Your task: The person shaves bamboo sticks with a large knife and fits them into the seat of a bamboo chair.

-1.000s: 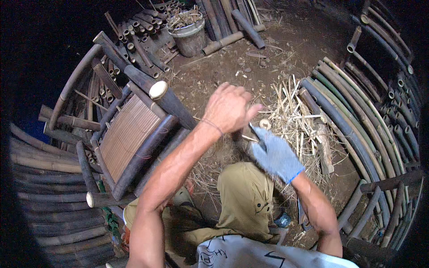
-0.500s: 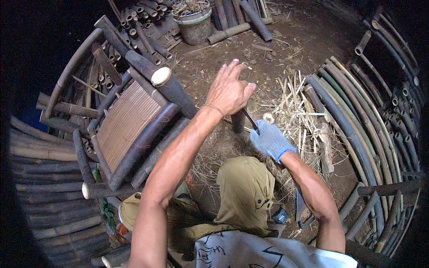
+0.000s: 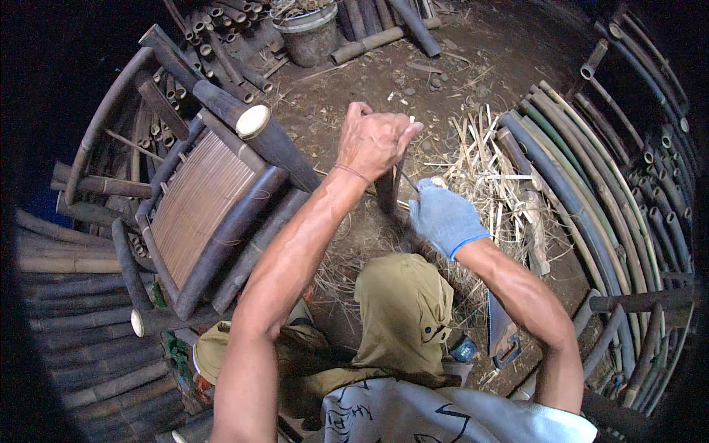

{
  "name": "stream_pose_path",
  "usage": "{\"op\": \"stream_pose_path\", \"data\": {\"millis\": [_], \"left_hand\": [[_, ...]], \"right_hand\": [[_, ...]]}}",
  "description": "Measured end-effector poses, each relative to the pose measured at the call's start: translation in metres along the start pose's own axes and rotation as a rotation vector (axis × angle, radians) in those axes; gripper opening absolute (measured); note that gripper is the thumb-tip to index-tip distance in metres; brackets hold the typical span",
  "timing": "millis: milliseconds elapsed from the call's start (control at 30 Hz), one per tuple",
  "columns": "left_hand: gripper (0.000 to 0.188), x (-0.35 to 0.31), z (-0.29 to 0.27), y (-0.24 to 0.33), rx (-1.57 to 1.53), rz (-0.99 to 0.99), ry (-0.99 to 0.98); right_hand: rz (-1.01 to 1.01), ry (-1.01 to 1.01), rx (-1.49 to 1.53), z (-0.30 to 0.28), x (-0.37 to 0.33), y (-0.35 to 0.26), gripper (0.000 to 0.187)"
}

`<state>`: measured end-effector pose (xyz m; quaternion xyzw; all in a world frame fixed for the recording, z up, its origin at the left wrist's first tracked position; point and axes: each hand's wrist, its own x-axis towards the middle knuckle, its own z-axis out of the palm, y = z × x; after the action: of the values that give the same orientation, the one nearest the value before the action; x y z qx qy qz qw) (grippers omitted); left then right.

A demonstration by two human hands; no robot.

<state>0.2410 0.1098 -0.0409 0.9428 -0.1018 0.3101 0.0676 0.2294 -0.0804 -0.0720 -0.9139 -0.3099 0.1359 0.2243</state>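
In front of my knees, my left hand [image 3: 375, 142] is bare and closed round the upper end of a dark bamboo piece [image 3: 386, 193]. A small pale bit shows at its fingertips. My right hand [image 3: 447, 218], in a grey-blue knit glove, is closed on a thin dark knife-like tool [image 3: 408, 179]. Most of that tool is hidden by the glove, and its far end reaches toward the bamboo beside my left hand. Pale bamboo shavings [image 3: 484, 166] are heaped beyond and to the right of the glove.
At left stands a dark bamboo chair frame [image 3: 229, 229] with a slatted panel [image 3: 203, 199]. Long bamboo poles [image 3: 583, 170] lie stacked at right. A handsaw [image 3: 504, 332] and a tape measure [image 3: 464, 349] are by my right knee. A bucket [image 3: 310, 40] stands at the back.
My left hand has gone from spread fingers to a closed grip. The gloved right hand has shifted slightly up and left. The whole view has moved a little.
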Motion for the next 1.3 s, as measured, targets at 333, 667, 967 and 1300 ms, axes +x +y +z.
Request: {"op": "stream_pose_path", "data": {"millis": [333, 667, 967, 1300], "left_hand": [[0.022, -0.005, -0.002, -0.01, -0.06, -0.014, -0.021], [0.024, -0.003, 0.0, -0.025, -0.033, -0.052, 0.01], [0.022, -0.026, -0.012, -0.04, 0.016, -0.12, 0.035], [0.025, 0.01, -0.035, -0.047, 0.494, 0.099, -0.117]], "right_hand": [[0.137, -0.217, -0.039, 0.111, -0.02, 0.082, 0.033], [0.212, -0.219, 0.104, 0.122, -0.022, 0.072, 0.04], [0.211, -0.418, 0.415, 0.186, -0.008, 0.114, 0.043], [0.238, -0.296, 0.177, 0.165, -0.089, 0.125, 0.053]]}}
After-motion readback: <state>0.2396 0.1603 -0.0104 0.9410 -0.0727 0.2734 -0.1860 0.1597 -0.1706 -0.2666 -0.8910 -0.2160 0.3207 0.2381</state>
